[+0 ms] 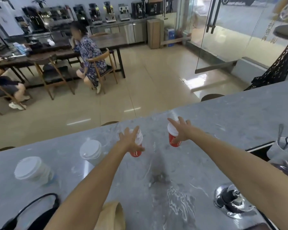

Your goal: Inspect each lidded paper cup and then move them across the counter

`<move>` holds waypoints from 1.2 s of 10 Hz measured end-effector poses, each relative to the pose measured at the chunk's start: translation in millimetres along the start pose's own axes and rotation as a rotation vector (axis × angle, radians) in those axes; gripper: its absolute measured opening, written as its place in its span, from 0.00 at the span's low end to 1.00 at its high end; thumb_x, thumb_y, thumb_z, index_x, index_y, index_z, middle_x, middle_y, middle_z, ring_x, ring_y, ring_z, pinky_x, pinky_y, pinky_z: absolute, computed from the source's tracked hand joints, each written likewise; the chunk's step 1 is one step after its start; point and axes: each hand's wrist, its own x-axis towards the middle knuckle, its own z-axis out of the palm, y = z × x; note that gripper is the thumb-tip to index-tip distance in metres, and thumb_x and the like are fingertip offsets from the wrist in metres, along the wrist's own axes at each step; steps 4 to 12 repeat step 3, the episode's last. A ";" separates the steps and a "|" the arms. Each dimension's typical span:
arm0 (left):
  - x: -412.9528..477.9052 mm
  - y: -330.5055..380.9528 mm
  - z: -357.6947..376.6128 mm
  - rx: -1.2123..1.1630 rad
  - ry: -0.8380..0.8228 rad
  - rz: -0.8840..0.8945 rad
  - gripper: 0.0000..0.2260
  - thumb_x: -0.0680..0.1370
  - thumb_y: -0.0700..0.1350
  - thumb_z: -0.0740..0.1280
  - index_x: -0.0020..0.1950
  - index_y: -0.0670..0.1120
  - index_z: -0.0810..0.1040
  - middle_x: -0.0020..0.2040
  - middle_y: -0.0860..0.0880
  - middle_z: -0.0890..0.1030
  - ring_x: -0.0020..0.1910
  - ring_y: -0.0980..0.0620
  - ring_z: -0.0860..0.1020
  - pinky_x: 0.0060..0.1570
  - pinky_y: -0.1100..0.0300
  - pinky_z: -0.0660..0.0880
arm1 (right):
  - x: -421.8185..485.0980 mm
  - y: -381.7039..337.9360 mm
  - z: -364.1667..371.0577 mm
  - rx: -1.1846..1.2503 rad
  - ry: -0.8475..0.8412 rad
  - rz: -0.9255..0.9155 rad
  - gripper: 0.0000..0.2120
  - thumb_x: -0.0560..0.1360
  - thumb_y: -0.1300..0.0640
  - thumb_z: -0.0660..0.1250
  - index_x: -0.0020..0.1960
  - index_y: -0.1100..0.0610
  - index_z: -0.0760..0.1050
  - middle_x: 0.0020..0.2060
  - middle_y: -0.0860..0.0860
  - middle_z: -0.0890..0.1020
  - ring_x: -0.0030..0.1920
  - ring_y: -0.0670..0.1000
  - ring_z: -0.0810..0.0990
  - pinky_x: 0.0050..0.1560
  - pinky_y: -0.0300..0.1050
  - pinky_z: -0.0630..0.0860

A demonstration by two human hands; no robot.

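Two red paper cups with white lids stand on the grey marble counter [223, 113], towards its far edge. My left hand [129, 141] is against the near left side of the left red cup [137, 152], with straight, spread fingers and the thumb across its front. My right hand [181, 130] reaches to the right side of the right red cup [173, 138], also with spread fingers, one lying over the lid. Neither hand has curled round its cup. Two white lidded cups [91, 151] [32, 170] stand further left.
A chrome sunken rinser [231, 199] sits at the near right. A container with utensils [283, 146] is at the right edge. A black bag [38, 213] and a brown paper item [113, 216] lie at the near edge. Beyond the counter, people sit at tables.
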 end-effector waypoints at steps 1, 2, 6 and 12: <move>-14.8 -1.9 -23.4 0.036 -0.027 -0.003 0.47 0.74 0.64 0.70 0.82 0.55 0.43 0.82 0.39 0.47 0.79 0.33 0.46 0.76 0.36 0.49 | -17.5 -6.0 -20.2 0.046 -0.019 0.020 0.49 0.73 0.35 0.69 0.80 0.39 0.39 0.82 0.52 0.42 0.79 0.67 0.45 0.72 0.70 0.57; -52.6 -5.2 -53.7 0.140 0.018 0.063 0.34 0.78 0.62 0.65 0.80 0.51 0.58 0.80 0.40 0.60 0.78 0.38 0.56 0.76 0.42 0.55 | -50.6 -18.1 -51.1 0.007 0.000 -0.034 0.42 0.77 0.34 0.63 0.82 0.43 0.45 0.82 0.54 0.50 0.80 0.63 0.50 0.74 0.68 0.56; -107.3 -11.0 -103.3 0.117 0.163 0.071 0.26 0.81 0.56 0.64 0.75 0.45 0.69 0.76 0.42 0.70 0.73 0.42 0.68 0.71 0.51 0.64 | -102.0 -44.9 -101.9 0.103 0.091 -0.094 0.33 0.80 0.39 0.61 0.79 0.54 0.61 0.78 0.56 0.64 0.77 0.59 0.63 0.75 0.55 0.60; -107.3 -11.0 -103.3 0.117 0.163 0.071 0.26 0.81 0.56 0.64 0.75 0.45 0.69 0.76 0.42 0.70 0.73 0.42 0.68 0.71 0.51 0.64 | -102.0 -44.9 -101.9 0.103 0.091 -0.094 0.33 0.80 0.39 0.61 0.79 0.54 0.61 0.78 0.56 0.64 0.77 0.59 0.63 0.75 0.55 0.60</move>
